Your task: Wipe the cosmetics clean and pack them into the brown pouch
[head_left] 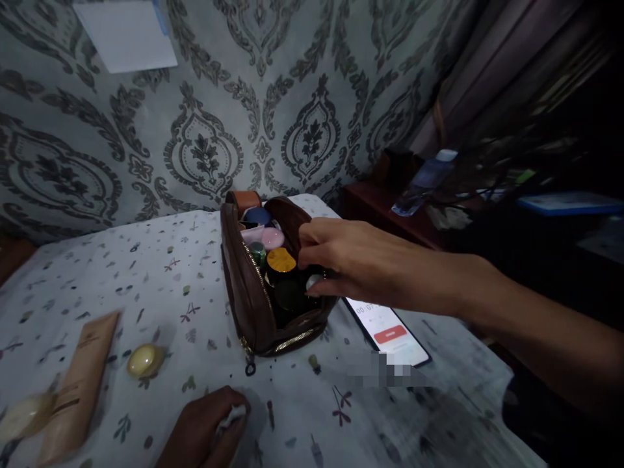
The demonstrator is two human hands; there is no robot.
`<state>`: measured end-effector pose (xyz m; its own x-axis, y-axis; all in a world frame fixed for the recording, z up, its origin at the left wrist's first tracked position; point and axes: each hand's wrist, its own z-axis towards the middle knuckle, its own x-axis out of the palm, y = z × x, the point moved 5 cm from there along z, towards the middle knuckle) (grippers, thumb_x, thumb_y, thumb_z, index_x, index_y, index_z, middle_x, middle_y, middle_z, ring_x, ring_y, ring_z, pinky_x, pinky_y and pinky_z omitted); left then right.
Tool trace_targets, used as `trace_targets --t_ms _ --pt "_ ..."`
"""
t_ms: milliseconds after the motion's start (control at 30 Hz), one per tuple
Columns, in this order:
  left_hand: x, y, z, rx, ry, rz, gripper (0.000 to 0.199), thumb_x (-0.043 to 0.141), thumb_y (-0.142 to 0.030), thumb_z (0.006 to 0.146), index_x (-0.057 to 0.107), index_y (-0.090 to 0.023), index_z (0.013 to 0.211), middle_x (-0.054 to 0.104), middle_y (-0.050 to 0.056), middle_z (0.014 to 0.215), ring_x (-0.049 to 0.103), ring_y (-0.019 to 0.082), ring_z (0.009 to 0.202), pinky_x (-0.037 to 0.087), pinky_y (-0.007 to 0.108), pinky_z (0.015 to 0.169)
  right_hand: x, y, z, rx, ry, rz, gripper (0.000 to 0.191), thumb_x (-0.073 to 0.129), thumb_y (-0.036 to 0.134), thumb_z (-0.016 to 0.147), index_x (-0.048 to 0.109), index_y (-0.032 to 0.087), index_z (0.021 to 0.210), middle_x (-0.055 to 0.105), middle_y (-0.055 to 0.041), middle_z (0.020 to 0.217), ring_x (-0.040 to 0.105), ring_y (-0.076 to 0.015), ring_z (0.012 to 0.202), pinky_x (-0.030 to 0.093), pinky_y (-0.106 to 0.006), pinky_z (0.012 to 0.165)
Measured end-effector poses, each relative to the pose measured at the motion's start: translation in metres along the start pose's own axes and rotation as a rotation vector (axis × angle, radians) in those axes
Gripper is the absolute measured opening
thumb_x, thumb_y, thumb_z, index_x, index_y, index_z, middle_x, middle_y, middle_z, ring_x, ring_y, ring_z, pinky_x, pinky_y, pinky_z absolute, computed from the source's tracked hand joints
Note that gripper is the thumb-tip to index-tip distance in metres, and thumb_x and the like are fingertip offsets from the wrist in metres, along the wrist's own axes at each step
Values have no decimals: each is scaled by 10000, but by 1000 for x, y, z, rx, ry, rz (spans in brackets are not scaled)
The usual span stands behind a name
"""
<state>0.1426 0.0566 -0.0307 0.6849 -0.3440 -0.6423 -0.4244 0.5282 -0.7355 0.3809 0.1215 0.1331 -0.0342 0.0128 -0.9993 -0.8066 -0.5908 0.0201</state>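
A brown bag (248,299) stands unzipped on the patterned cloth, with a yellow-topped jar (281,260), a pink round item (272,238) and a green-capped one (257,252) inside. My right hand (331,257) reaches over the bag's right side, thumb and fingers closing around a small whitish round item (313,281) within it. Below the bag, my left hand (209,422) rests on the cloth, closed on a crumpled white piece (231,418). To the left lie a tan tube (80,390), a yellow round item (145,361) and a pale round item (26,416).
A lit phone (390,335) lies right of the bag, under my right forearm. Behind it, a clear bottle (424,182) leans on a dark red surface (365,201). The patterned wall (263,97) rises behind the bed or table, with a white sheet (127,36) on it.
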Motion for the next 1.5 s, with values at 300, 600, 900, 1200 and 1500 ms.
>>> trace_targets --t_ms 300,600,900,1200,1500 --pt "-4 -1 2 98 107 13 197 447 -332 989 610 -234 942 708 6 820 674 129 696 507 177 647 23 26 21 17 175 -253 329 781 451 766 705 132 744 628 -110 915 528 -249 916 355 -358 784" --pt "-8 -7 5 113 120 -13 196 432 -292 989 596 -214 916 689 7 776 666 129 674 504 185 631 34 25 24 141 193 -249 368 767 471 758 702 117 835 648 -125 967 539 -271 942 360 -371 808" --pt "-9 -12 8 112 111 -28 263 393 -318 998 571 -209 839 685 16 754 656 134 652 478 189 598 36 27 33 136 206 -269 376 794 459 721 715 119 861 657 -144 953 543 -304 990 373 -386 829" --pt "-6 -8 4 34 142 -56 267 408 -345 995 611 -205 893 690 26 780 665 146 697 497 207 649 9 20 14 37 -47 -88 304 719 422 833 689 120 818 614 -86 861 534 -217 849 379 -317 727" --pt "-29 -8 -5 -43 74 -9 208 429 -294 985 593 -230 1095 707 26 936 672 154 831 513 231 752 3 80 -21 -48 -485 181 455 461 227 990 466 180 537 461 4 572 411 -126 606 312 -280 583"
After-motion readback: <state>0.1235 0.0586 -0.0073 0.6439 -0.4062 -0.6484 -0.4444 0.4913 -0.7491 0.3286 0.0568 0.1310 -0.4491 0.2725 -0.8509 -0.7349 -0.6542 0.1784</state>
